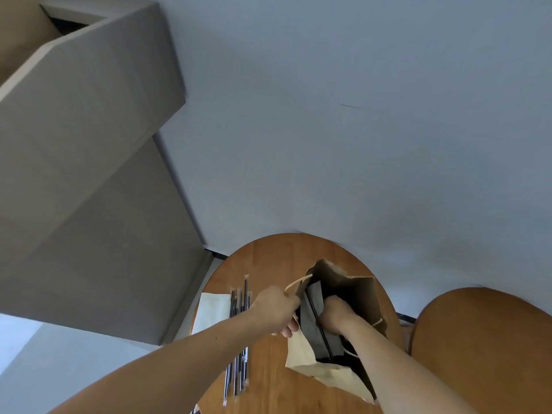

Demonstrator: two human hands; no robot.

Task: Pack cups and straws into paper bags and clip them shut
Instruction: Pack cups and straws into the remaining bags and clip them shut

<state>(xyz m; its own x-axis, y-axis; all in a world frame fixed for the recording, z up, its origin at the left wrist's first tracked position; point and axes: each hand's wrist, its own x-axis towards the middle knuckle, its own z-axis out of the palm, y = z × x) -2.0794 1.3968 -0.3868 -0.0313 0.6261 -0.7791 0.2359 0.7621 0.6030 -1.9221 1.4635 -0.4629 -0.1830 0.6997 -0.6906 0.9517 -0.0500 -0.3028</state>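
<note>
Head view, one frame.

Grey cabinet [89,144] fills the left side, against a plain pale wall.

Round wooden table [268,258] is the work surface. A second round wooden surface [478,339] sits just to its right (table or seat, cannot tell).

Paper bag [358,294] stands on the table, mouth wide open. The interior is dark. Cannot tell whether a cup is already inside.

Left hand [276,309]: fingers curled on the bag's left rim, close to the paper handle [295,283], holding the mouth apart.

Right hand [336,316]: reached down into the mouth with fingers curled. A black straw [311,306] runs slantwise right past the knuckles, so I judge the hand grips it (contact itself is partly hidden).

Pale flat sheet [212,309] lies at the table's left edge, possibly folded bags.

Loose straws [239,363], wrapped, lie in a row beside that sheet and under the left forearm.

Progress, as a judgement: this bag is at the straw-loading step. Its top is not folded and not clipped. No clip is in view. Several straws remain on the table, so more bags probably remain to be packed.
</note>
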